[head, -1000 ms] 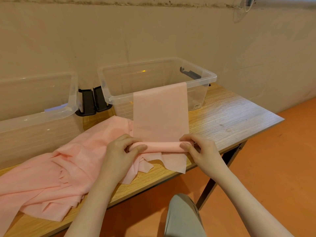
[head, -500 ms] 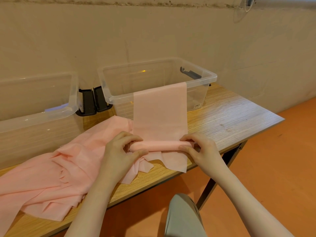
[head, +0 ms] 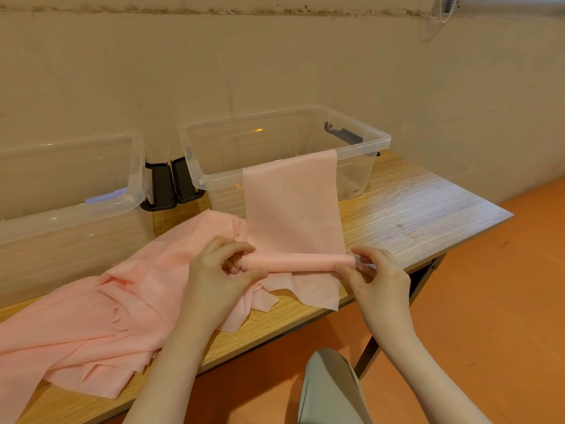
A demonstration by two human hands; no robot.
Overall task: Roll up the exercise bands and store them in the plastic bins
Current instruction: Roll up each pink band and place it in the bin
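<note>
A pale pink exercise band (head: pixel 290 203) hangs over the front rim of the clear plastic bin (head: pixel 379 142) and runs down to the table. Its near end is wound into a tight roll (head: pixel 298 261) held just above the tabletop. My left hand (head: pixel 218 273) pinches the roll's left end between thumb and fingers. My right hand (head: pixel 377 273) pinches the right end the same way. A heap of several more pink bands (head: pixel 91 316) lies on the table to the left, partly under my left forearm.
A second clear bin (head: pixel 131 166) stands at the left, with black clip handles (head: pixel 171 185) between the two bins. The wooden table (head: pixel 428 209) ends at the right above an orange floor. A beige wall runs close behind the bins. My knee (head: pixel 330 390) shows below the table edge.
The roll has grown thicker and moved a little farther up the band toward the bin. Both hands have shifted from lying over the roll to pinching its two ends.
</note>
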